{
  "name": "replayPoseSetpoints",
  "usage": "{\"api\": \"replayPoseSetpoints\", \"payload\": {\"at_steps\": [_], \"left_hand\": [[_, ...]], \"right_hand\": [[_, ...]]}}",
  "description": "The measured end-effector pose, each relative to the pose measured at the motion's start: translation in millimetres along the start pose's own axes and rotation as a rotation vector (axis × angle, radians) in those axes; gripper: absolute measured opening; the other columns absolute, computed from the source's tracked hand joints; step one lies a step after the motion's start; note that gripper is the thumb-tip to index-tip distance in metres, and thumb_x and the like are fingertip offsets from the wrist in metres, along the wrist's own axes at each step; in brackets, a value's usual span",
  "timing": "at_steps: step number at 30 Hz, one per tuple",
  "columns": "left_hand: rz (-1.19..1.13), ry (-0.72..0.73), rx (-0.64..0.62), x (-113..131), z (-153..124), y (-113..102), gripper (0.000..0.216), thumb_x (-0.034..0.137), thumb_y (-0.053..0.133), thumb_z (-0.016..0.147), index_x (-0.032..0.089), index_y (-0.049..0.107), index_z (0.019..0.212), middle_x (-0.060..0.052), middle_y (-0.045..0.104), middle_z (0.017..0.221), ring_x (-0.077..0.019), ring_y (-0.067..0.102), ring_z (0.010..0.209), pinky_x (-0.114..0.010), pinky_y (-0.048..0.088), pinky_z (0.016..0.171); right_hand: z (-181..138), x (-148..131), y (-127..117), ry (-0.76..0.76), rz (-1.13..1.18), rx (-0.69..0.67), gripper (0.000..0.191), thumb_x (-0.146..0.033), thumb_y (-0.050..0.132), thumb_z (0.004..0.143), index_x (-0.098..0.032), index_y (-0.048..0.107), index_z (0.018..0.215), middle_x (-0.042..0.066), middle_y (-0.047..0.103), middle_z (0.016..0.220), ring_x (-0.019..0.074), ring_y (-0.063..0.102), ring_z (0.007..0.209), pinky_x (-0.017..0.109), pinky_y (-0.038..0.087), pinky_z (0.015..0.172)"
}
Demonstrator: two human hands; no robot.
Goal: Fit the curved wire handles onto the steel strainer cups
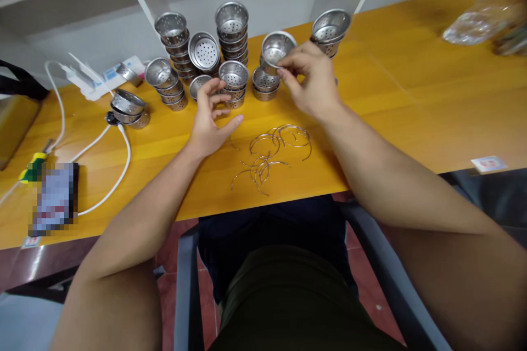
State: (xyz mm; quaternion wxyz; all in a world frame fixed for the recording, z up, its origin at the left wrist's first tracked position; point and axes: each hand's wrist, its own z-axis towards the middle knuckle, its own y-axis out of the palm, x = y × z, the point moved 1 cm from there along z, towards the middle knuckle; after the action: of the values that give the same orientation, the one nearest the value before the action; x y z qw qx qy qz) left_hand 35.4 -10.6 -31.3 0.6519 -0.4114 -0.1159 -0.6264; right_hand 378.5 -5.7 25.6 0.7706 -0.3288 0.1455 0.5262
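My right hand (310,79) pinches the rim of a perforated metal cup (276,46), thumb and fingers closed on its near right side. This cup is tilted above a short stack of similar cups (265,85); whether it touches them I cannot tell. Fingers spread and apart, my left hand (214,118) is beside another small stack of cups (234,79) and partly covers a low cup (200,86). Several thin curved wire pieces (267,151) lie loosely on the table between my forearms.
Taller cup stacks (231,24) stand along the back, with another stack (330,27) at the right. On the left are tipped cups (128,103), a power strip (111,79), white cables (125,175) and a pixelated phone-like object (55,197). A clear plastic bag (473,19) lies far right.
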Motion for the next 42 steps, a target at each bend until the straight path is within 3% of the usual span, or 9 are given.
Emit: {"api": "replayPoseSetpoints", "payload": {"at_steps": [8, 11, 14, 16, 20, 24, 29, 37, 42], "left_hand": [[0.012, 0.080, 0.013, -9, 3, 0, 0.113, 0.081, 0.101, 0.107, 0.052, 0.032, 0.192, -0.014, 0.057, 0.193, -0.0315, 0.080, 0.145, -0.042, 0.079, 0.105], [0.033, 0.095, 0.015, -8, 3, 0, 0.116, 0.085, 0.100, 0.106, 0.054, 0.030, 0.193, -0.014, 0.055, 0.195, -0.0326, 0.081, 0.145, -0.046, 0.080, 0.107], [0.048, 0.115, 0.014, -6, 3, 1, 0.113, 0.085, 0.097, 0.109, 0.056, 0.030, 0.194, -0.013, 0.058, 0.193, -0.0316, 0.083, 0.143, -0.049, 0.079, 0.113], [0.056, 0.127, 0.014, -5, 4, 1, 0.111, 0.083, 0.097, 0.111, 0.057, 0.030, 0.195, -0.012, 0.061, 0.190, -0.0308, 0.083, 0.143, -0.051, 0.079, 0.118], [0.076, 0.120, 0.018, -2, 6, -3, 0.108, 0.081, 0.098, 0.111, 0.053, 0.035, 0.194, -0.013, 0.064, 0.184, -0.0299, 0.084, 0.139, -0.047, 0.080, 0.112], [0.059, 0.124, -0.015, 5, 5, -3, 0.096, 0.084, 0.096, 0.112, 0.048, 0.047, 0.186, -0.012, 0.068, 0.180, -0.0285, 0.085, 0.136, -0.041, 0.081, 0.102], [0.058, 0.130, -0.018, 20, 2, 0, 0.075, 0.075, 0.092, 0.117, 0.042, 0.062, 0.177, -0.013, 0.074, 0.172, -0.0296, 0.087, 0.138, -0.040, 0.082, 0.097], [0.085, 0.114, -0.127, 47, 3, -1, 0.086, 0.085, 0.101, 0.107, 0.037, 0.068, 0.171, -0.013, 0.081, 0.167, -0.0341, 0.089, 0.143, -0.055, 0.083, 0.117], [0.130, 0.185, -0.172, 43, 3, 4, 0.129, 0.090, 0.115, 0.088, 0.040, 0.051, 0.188, -0.014, 0.075, 0.176, -0.0455, 0.082, 0.165, -0.071, 0.073, 0.140]], "right_hand": [[3, -6, 4, 0.130, -0.216, -0.320, 0.034, -0.056, 0.083, 0.119, -0.034, 0.092, 0.143, 0.021, 0.083, 0.160, 0.0490, 0.078, 0.146, 0.072, 0.069, 0.127], [10, -24, -27, 0.150, -0.385, -0.223, 0.047, -0.055, 0.072, 0.121, -0.029, 0.088, 0.157, 0.022, 0.079, 0.170, 0.0469, 0.077, 0.156, 0.070, 0.069, 0.132], [11, -5, -76, 0.227, -0.524, 0.007, 0.052, -0.070, 0.069, 0.122, -0.027, 0.092, 0.140, 0.021, 0.084, 0.154, 0.0478, 0.086, 0.136, 0.081, 0.076, 0.117], [6, 24, -105, 0.389, -0.561, -0.110, 0.055, -0.095, 0.071, 0.119, -0.044, 0.091, 0.124, 0.009, 0.090, 0.126, 0.0420, 0.085, 0.112, 0.077, 0.079, 0.099], [-2, 53, -129, 0.631, -0.508, -0.349, 0.072, -0.096, 0.107, 0.093, -0.028, 0.086, 0.099, 0.003, 0.067, 0.073, 0.0285, 0.072, 0.082, 0.063, 0.078, 0.090], [5, 10, -108, 0.704, -0.495, -0.293, 0.048, -0.058, 0.111, 0.106, -0.020, 0.084, 0.094, 0.005, 0.072, 0.080, 0.0221, 0.067, 0.078, 0.059, 0.075, 0.099], [16, -30, -77, 0.711, -0.593, -0.526, 0.021, -0.009, 0.090, 0.105, -0.023, 0.079, 0.095, 0.007, 0.078, 0.093, 0.0278, 0.074, 0.088, 0.054, 0.072, 0.100], [6, -62, -43, 0.543, -0.117, -0.443, 0.020, -0.010, 0.084, 0.103, -0.026, 0.073, 0.109, 0.002, 0.079, 0.091, 0.0196, 0.072, 0.071, 0.041, 0.060, 0.075], [-14, -101, 15, 0.483, 0.188, -0.515, 0.044, -0.060, 0.102, 0.109, -0.031, 0.077, 0.133, 0.000, 0.080, 0.092, 0.0281, 0.084, 0.083, 0.042, 0.069, 0.079]]}}
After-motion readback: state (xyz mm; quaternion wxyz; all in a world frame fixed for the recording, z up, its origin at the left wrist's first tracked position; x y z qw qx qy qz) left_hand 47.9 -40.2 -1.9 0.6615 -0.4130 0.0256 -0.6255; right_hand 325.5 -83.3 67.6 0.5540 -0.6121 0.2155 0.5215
